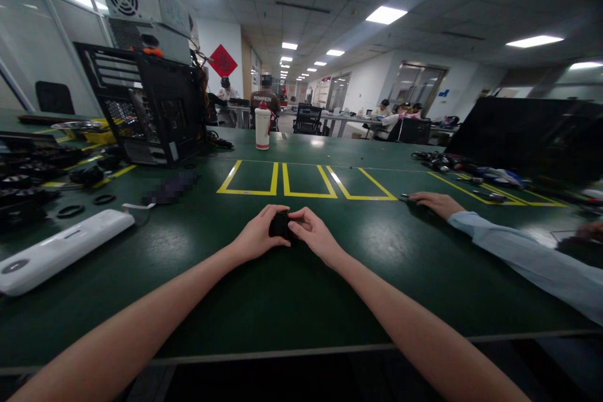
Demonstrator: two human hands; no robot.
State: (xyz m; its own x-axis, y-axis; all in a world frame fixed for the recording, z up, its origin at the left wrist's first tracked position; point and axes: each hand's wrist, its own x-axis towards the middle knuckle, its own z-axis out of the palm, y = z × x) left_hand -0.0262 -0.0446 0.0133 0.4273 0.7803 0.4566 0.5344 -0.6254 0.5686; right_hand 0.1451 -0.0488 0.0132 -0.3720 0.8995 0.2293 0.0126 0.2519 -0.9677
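Observation:
A small black block-like part [279, 225] is between my two hands, just above or on the green table [292, 301]; its exact kind cannot be made out. My left hand [258, 232] grips it from the left, thumb below and fingers along the top. From the other side, my right hand [315, 232] pinches its right edge with thumb and fingertips. Beyond my hands, yellow tape outlines [308, 196] mark three open-topped boxes on the table.
On the left are a white elongated device [70, 248], black rings [70, 211] and a black computer case [155, 107]. A cream bottle [262, 129] stands behind the tape. At right, a co-worker's hand [438, 202] rests by a small metal piece; a dark monitor [518, 132] stands beyond.

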